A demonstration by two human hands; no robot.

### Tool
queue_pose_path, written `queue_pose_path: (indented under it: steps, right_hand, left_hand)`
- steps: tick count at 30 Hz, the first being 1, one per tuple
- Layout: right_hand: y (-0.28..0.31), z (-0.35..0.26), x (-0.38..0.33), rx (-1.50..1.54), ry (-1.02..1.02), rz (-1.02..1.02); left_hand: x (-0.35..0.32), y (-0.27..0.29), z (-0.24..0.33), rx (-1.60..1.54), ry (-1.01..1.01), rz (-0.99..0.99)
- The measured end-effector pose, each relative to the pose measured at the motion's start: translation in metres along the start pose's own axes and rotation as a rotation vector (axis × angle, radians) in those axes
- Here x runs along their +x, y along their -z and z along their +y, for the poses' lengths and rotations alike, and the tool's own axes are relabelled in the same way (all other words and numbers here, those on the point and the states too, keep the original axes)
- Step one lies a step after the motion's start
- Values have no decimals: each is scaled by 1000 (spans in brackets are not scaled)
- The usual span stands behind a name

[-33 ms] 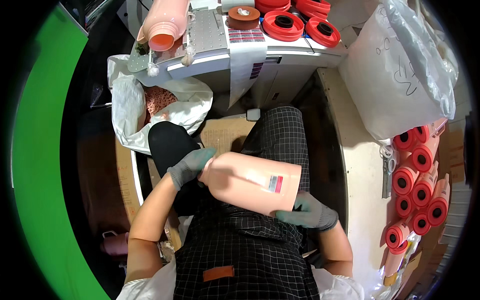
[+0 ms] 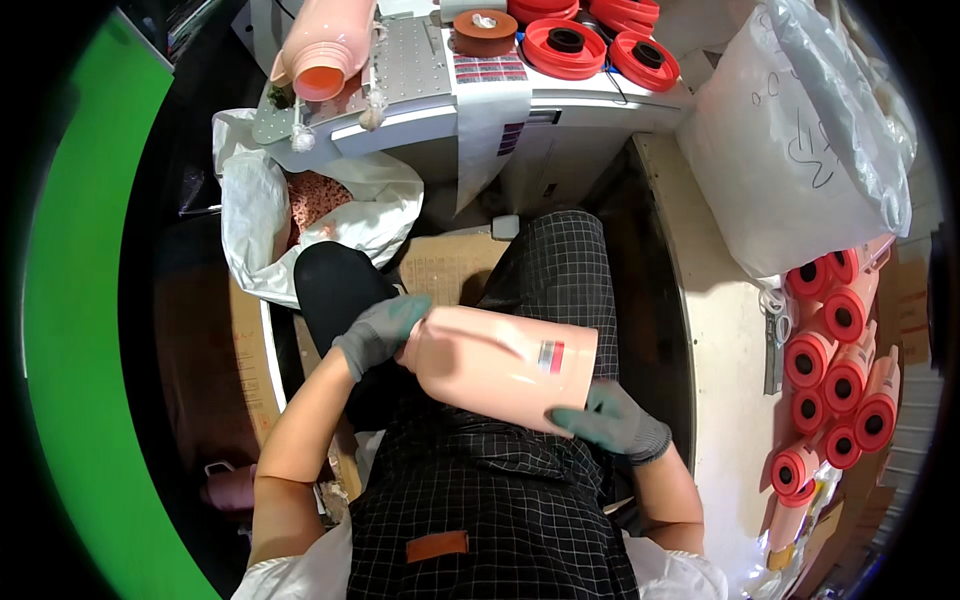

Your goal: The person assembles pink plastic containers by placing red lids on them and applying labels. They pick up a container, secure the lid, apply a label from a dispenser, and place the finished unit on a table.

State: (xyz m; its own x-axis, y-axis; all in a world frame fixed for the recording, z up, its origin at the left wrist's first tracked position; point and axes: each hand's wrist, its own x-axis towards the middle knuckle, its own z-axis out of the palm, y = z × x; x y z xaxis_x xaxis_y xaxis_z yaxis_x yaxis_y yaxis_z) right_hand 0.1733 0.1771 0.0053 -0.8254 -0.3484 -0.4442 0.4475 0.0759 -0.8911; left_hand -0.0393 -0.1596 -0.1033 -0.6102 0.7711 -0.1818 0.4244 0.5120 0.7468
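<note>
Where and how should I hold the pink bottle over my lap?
Probably by both ends: left hand around the narrower neck from the left, right hand under the broad base from the right. The pink bottle lies sideways, neck leftward; its body looks wide and glossy, and the label near the base faces up, so this leaves it uncovered.

Bright light floods the pale bench (image 2: 735, 430), glare gleams off the pink bottle (image 2: 505, 375), soft shadow dims its neck end, and out at the rim the fisheye bows the green panel (image 2: 80, 300) beside blackness!
</note>
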Motion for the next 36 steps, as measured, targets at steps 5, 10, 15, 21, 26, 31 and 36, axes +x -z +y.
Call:
queue_pose_path:
  steps: [5, 10, 15, 21, 26, 31, 36]
  right_hand:
    - [-13, 16, 9, 436, 131, 257]
    - [-12, 35, 1, 841, -63, 249]
    - [-25, 6, -6, -261, 65, 54]
    - [-46, -6, 5, 134, -49, 190]
    - [-80, 32, 27, -26, 235, 293]
    - [-87, 27, 29, -185, 154, 209]
    - [-89, 37, 30, -304, 291, 352]
  left_hand:
    - [7, 14, 86, 425, -336, 561]
    - [19, -20, 97, 73, -184, 274]
    - [48, -34, 50, 73, 113, 18]
    - [22, -15, 121, 13, -268, 506]
    - [11, -55, 175, 327, 9, 335]
    - [64, -46, 141, 176, 277, -11]
    - [34, -40, 171, 125, -62, 296]
